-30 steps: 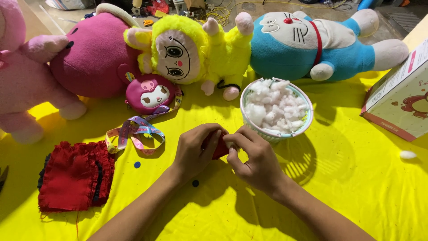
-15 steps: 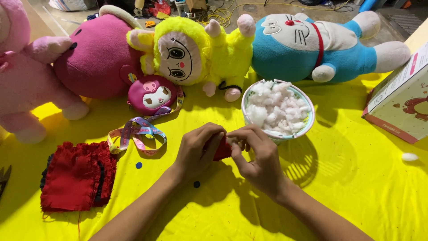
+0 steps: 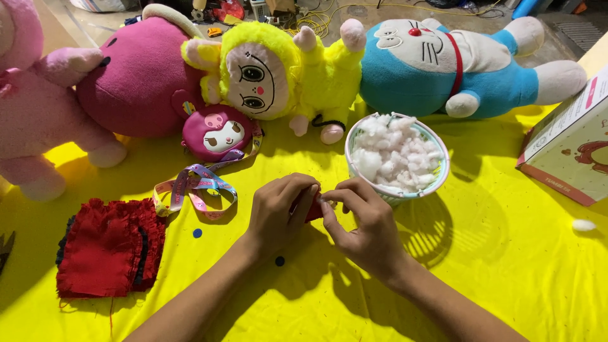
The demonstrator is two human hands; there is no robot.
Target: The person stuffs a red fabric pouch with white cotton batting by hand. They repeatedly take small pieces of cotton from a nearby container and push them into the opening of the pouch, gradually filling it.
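My left hand (image 3: 278, 212) and my right hand (image 3: 366, 223) meet over the yellow cloth (image 3: 481, 266), both pinching a small red fabric piece (image 3: 313, 209) that is mostly hidden between the fingers. A bit of white stuffing shows at my right fingertips. Just beyond my right hand stands a white mesh basket (image 3: 437, 174) heaped with white stuffing (image 3: 392, 155). A red ruffled cloth (image 3: 107, 247) lies flat to the left of my left forearm.
Along the far edge lie a pink plush (image 3: 38, 107), a magenta plush (image 3: 136, 76), a yellow plush doll (image 3: 272, 66) and a blue cat plush (image 3: 456, 60). A small magenta pouch (image 3: 218, 134) with a patterned lanyard (image 3: 196, 187) is nearby. A cardboard box (image 3: 573, 149) and a stuffing tuft (image 3: 582, 225) are at right.
Both hands have stayed together on the red piece, with the fingers shifting slightly as they work it. Nothing else on the cloth has moved.
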